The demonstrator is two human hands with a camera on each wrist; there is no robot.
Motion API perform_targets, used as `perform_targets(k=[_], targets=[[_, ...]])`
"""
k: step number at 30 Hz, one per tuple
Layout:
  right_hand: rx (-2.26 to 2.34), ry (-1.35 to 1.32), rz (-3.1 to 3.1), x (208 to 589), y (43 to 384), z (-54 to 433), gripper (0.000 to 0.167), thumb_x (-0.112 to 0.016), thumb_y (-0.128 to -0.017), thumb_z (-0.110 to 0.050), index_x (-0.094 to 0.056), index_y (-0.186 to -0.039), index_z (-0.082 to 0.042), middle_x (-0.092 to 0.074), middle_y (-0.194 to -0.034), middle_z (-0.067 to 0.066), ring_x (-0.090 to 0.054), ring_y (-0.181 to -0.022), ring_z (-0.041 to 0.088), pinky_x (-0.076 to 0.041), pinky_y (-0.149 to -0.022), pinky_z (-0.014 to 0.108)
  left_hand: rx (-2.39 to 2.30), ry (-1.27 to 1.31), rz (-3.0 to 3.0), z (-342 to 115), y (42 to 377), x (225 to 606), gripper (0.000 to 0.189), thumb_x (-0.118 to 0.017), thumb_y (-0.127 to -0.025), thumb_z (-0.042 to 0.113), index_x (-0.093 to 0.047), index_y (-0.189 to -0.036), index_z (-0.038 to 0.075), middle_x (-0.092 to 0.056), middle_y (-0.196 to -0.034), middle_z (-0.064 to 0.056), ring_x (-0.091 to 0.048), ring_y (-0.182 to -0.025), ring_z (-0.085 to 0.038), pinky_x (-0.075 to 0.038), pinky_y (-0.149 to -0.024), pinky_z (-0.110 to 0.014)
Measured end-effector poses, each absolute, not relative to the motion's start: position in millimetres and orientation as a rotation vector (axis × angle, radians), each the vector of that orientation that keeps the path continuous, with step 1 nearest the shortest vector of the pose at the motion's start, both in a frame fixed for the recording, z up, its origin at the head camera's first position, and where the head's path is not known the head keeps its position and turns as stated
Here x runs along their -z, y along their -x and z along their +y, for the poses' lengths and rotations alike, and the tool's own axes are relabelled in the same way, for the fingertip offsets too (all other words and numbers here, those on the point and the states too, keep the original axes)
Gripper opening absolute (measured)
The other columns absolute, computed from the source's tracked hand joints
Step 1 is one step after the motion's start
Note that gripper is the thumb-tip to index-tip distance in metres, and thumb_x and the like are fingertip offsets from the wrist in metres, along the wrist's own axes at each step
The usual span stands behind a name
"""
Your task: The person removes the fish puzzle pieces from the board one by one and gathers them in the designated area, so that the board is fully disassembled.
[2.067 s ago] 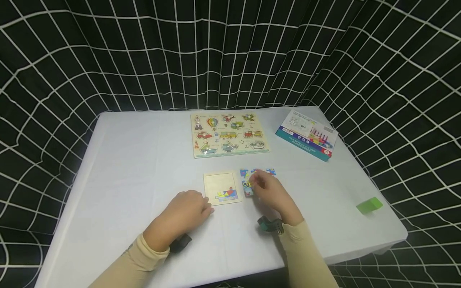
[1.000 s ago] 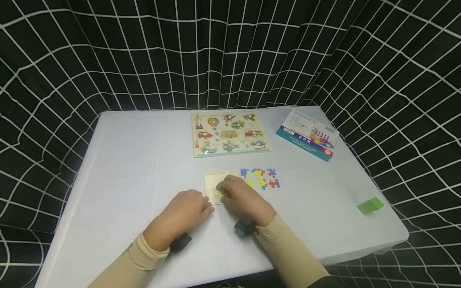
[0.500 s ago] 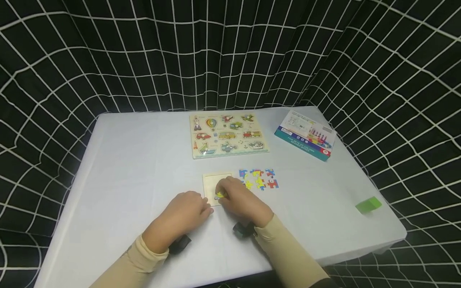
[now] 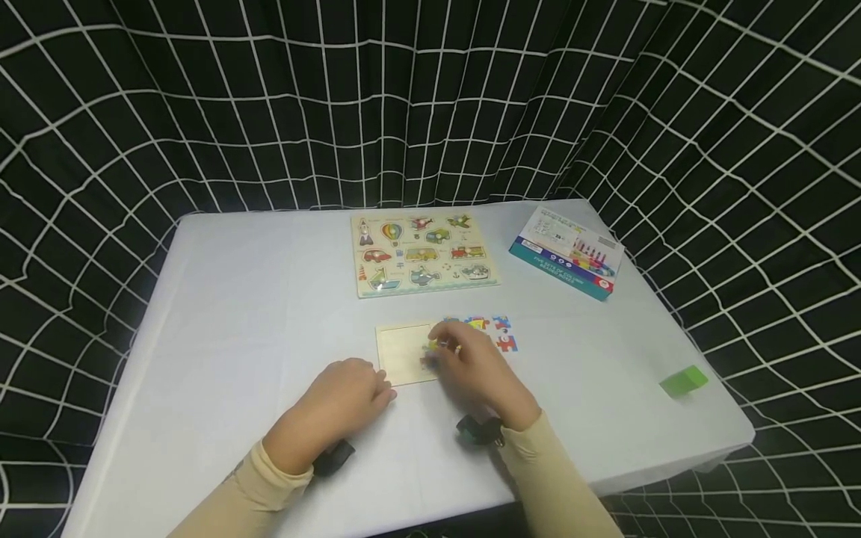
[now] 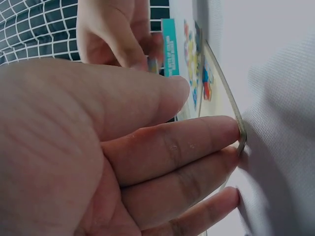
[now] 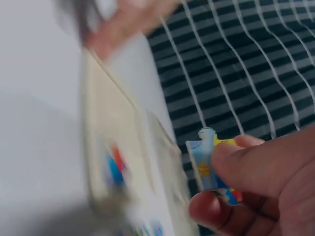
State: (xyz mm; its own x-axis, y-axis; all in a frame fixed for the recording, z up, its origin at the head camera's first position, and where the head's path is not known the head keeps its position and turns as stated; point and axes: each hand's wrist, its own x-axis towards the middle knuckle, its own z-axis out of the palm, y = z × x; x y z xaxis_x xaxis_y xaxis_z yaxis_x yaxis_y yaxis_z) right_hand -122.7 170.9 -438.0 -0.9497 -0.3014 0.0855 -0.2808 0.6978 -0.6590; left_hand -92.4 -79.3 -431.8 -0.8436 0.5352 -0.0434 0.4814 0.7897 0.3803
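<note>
My right hand (image 4: 471,366) is over the right side of a shallow wooden puzzle tray (image 4: 397,355). Between its thumb and fingers it pinches a jigsaw piece (image 6: 202,160), pale blue with an orange star and a yellow patch, raised above the tray. Another jigsaw piece (image 5: 208,82), red and blue, lies inside the tray, blurred in the right wrist view. My left hand (image 4: 350,392) rests at the tray's near left corner, extended fingertips touching its edge and the thumb held apart. Beyond the right hand lie several loose jigsaw pieces (image 4: 503,332), partly hidden by that hand.
Behind the tray lies a wooden peg puzzle board (image 4: 424,258) with vehicle pictures. A teal and white box (image 4: 565,254) sits at the back right. Near the right edge of the white-covered table (image 4: 255,299) stands a green block (image 4: 684,381).
My right hand moved left from the loose pieces to the tray, took hold of a jigsaw piece there, and has lifted it up and rightward. The left hand stays at the corner.
</note>
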Motion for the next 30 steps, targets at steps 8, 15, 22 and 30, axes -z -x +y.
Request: perform_targets(k=[8,15,22,30], targets=[[0.945,0.105,2.865,426,123,238,0.018,-0.069,-0.105,-0.009,-0.076,-0.120,-0.008,-0.076,-0.126,0.012,-0.068,-0.107,0.028,-0.058,-0.101,0.052,-0.544,-0.783,2.814,-78,92,429,0.026,-0.073,-0.103,0.026,-0.085,-0.085,0.011,-0.081,-0.104,-0.010,-0.068,-0.085,-0.024,-0.056,-0.083,-0.047],[0.861,0.007,2.754,435,121,251,0.014,-0.067,-0.105,-0.010,-0.078,-0.113,-0.013,-0.076,-0.125,0.010,-0.065,-0.113,0.030,-0.054,-0.106,0.055,-0.532,-0.769,2.810,-78,92,428,0.026,-0.073,-0.103,0.026,-0.084,-0.085,0.011,-0.082,-0.106,-0.009,-0.068,-0.086,-0.024,-0.057,-0.084,-0.047],[0.804,-0.014,2.795,442,121,245,0.015,-0.070,-0.104,-0.008,-0.077,-0.117,-0.011,-0.074,-0.121,0.010,-0.063,-0.105,0.029,-0.057,-0.098,0.050,-0.535,-0.756,2.810,-78,93,430,0.028,-0.072,-0.103,0.025,-0.083,-0.081,0.012,-0.081,-0.102,-0.009,-0.065,-0.083,-0.022,-0.056,-0.082,-0.046],[0.835,-0.051,2.787,442,119,249,0.018,-0.065,-0.107,-0.009,-0.078,-0.120,-0.013,-0.071,-0.140,0.015,-0.063,-0.131,0.038,-0.050,-0.115,0.061,-0.524,-0.759,2.815,-77,93,430,0.026,-0.071,-0.104,0.025,-0.086,-0.088,0.010,-0.080,-0.098,-0.010,-0.067,-0.084,-0.023,-0.057,-0.084,-0.047]])
